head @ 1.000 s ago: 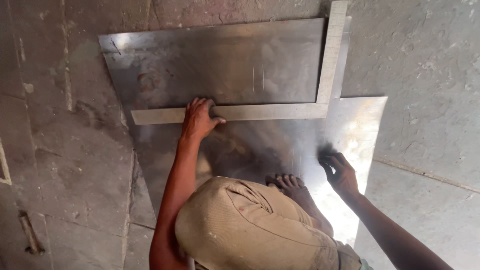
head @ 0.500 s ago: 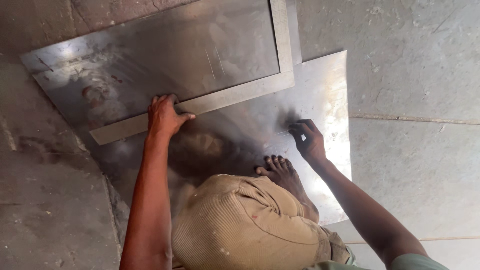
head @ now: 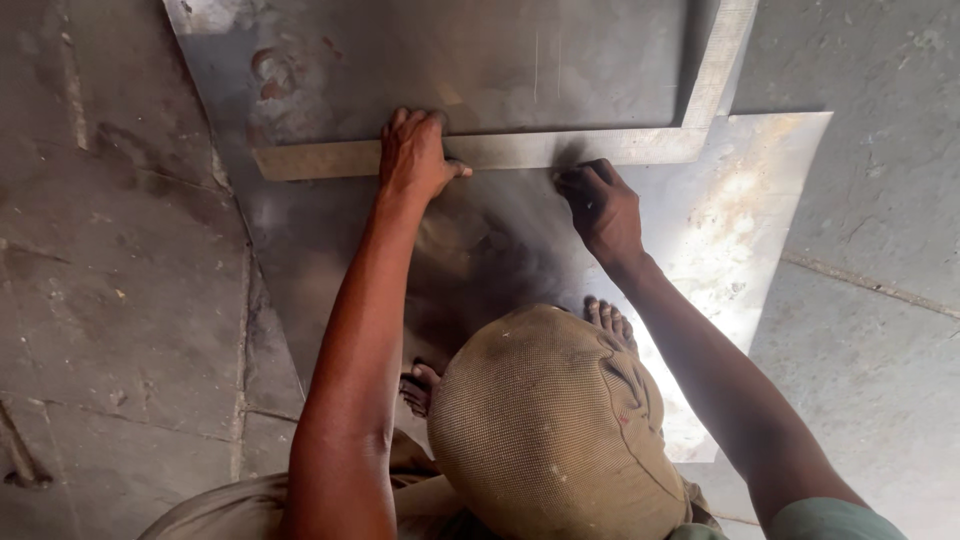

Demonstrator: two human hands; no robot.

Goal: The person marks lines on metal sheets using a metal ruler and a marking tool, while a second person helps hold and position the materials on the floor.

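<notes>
Flat, left hand (head: 415, 155) presses steel square (head: 520, 150); right hand (head: 602, 205) alongside.

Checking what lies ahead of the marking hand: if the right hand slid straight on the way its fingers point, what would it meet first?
The right hand would probably meet the steel square's long blade, lying just beyond its fingertips on the metal sheet.

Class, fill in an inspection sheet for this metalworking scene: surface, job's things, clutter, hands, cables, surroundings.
Surface: grey concrete floor, stained and cracked.
Job's things: large metal sheet flat on the floor; L-shaped steel square lying on it.
Clutter: nothing seen.
Hands: left hand presses on the square's long arm; right hand at the square's lower edge, whether it holds a tool cannot be told.
Cables: nothing seen.
Surroundings: person's bare feet on the sheet, knee in tan cloth.
</notes>
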